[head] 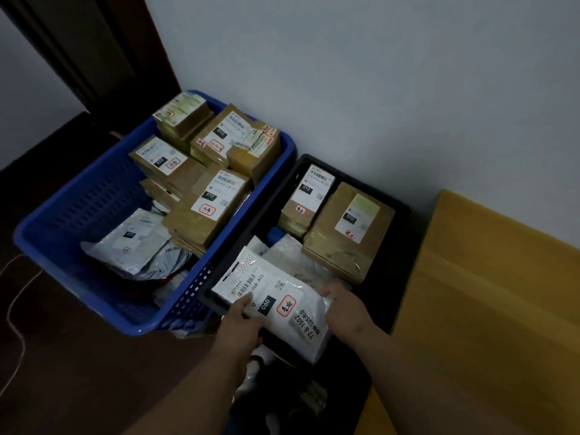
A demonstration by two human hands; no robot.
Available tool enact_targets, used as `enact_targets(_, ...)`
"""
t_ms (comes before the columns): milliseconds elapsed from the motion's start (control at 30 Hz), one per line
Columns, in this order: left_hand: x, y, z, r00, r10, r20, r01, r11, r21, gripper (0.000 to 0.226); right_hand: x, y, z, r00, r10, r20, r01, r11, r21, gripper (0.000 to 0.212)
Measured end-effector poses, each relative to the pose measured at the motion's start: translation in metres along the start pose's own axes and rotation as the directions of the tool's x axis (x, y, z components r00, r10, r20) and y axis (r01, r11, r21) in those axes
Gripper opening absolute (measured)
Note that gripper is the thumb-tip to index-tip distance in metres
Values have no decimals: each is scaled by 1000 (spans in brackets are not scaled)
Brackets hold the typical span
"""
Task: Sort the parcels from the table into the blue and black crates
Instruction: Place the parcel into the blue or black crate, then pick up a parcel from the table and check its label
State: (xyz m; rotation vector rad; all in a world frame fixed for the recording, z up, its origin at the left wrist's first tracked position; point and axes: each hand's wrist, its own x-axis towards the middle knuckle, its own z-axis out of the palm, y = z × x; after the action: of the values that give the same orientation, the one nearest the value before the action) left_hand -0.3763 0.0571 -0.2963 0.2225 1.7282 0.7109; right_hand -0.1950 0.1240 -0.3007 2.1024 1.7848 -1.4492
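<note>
A white soft parcel [276,304] with a label marked 090 is held over the near end of the black crate [405,246]. My left hand [240,318] grips its left edge, thumb on top. My right hand [343,309] grips its right edge. The black crate holds two brown cardboard boxes [345,233] at the far end and white soft bags [295,259] under the held parcel. The blue crate [78,215] to the left holds several brown boxes [204,205] and grey soft bags [135,246].
A yellow wooden surface [489,309] lies to the right of the black crate. A white wall stands behind both crates. A dark door frame [94,51] is at the upper left. A thin cord [14,309] runs over the dark floor at left.
</note>
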Motion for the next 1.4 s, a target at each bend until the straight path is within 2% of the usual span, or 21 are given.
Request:
enact_targets(167, 25, 15, -8, 994, -101, 52, 94, 988, 124, 59, 32, 1, 23, 999, 6, -47, -11, 995, -102, 35)
enact_targets(367, 41, 29, -18, 963, -246, 111, 195, 919, 342, 50, 35, -3, 45, 997, 82, 12, -79, 988, -134, 55)
enact_targets(533, 46, 34, -16, 987, -118, 114, 35, 830, 557, 53, 23, -10, 47, 995, 96, -17, -97, 993, -66, 53)
enact_targets(733, 23, 50, 12, 966, 84, 244, -236, 671, 703, 56, -7, -4, 17, 991, 97, -97, -100, 995, -28, 45)
enact_targets(800, 9, 50, 27, 948, 145, 285, -313, 600, 736, 57, -20, 7, 3, 986, 84, -141, -89, 996, -29, 44)
enact_targets(867, -9, 48, 45, 921, 199, 334, -389, 489, 781, 56, -38, 21, -13, 978, 62, -199, -71, 997, -39, 42)
enact_targets(1067, -96, 19, 134, 795, 388, 466, -559, 171, 811, 54, -118, 108, -67, 947, 88, -309, -117, 990, -77, 40)
enact_targets(1200, -169, -24, 201, 726, 383, 571, -620, 5, 785, 56, -193, 191, -102, 905, 128, -405, -189, 975, -116, 41)
enact_targets(1400, -245, -85, 282, 631, 338, 698, -677, -200, 709, 56, -300, 305, -145, 818, 294, -495, -383, 919, -88, 56)
